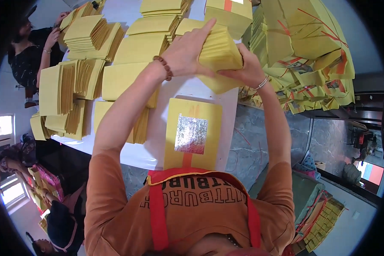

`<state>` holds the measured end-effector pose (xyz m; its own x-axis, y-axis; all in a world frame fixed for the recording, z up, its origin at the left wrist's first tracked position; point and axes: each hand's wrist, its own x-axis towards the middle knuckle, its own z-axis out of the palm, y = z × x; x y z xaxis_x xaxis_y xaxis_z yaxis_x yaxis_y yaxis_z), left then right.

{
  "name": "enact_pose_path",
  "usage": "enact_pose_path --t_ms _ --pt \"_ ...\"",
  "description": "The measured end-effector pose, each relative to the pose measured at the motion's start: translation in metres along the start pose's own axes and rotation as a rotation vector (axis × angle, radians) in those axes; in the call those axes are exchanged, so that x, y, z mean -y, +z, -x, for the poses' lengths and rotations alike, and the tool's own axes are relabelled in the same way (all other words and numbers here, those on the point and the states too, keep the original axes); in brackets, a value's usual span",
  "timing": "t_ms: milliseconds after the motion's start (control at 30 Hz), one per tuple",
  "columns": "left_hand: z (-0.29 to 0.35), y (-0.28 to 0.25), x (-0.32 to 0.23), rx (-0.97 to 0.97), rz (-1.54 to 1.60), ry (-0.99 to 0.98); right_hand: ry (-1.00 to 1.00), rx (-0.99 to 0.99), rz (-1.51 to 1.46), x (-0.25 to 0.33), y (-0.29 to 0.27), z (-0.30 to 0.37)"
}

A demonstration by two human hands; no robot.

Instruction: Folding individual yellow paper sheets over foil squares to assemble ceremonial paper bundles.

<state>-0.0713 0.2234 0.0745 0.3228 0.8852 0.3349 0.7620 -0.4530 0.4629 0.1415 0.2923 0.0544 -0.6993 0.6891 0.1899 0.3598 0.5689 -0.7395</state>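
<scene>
A thick stack of yellow paper point(219, 50) is gripped between my two hands over the far part of the table. My left hand point(184, 52) presses its left side, fingers pointing up along the edge and thumb low at the front. My right hand point(248, 68) clasps its right side and lower front corner. More yellow paper point(219, 84) shows just under the held stack. Close to my body lies a yellow paper piece with a silver foil square point(191, 134) and an orange stripe, touched by neither hand.
Several yellow paper stacks point(130, 80) cover the white table point(158, 149) on the left. At the right stands a big heap of yellow bundles point(303, 47) with red ties. One person point(32, 55) handles paper at the far left; other people sit at the lower left.
</scene>
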Motion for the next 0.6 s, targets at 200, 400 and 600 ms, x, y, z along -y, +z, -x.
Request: enact_pose_path --t_ms 200,400,600 --pt "0.017 0.019 0.018 -0.112 0.561 -0.27 0.079 0.08 -0.29 -0.023 -0.001 0.006" --pt "0.033 0.051 0.061 -0.262 1.246 -0.717 0.567 -0.233 -1.278 -0.061 0.05 0.049" --pt "0.044 0.079 0.067 -0.233 1.072 -1.059 0.673 -0.255 -1.099 -0.046 0.078 0.043"
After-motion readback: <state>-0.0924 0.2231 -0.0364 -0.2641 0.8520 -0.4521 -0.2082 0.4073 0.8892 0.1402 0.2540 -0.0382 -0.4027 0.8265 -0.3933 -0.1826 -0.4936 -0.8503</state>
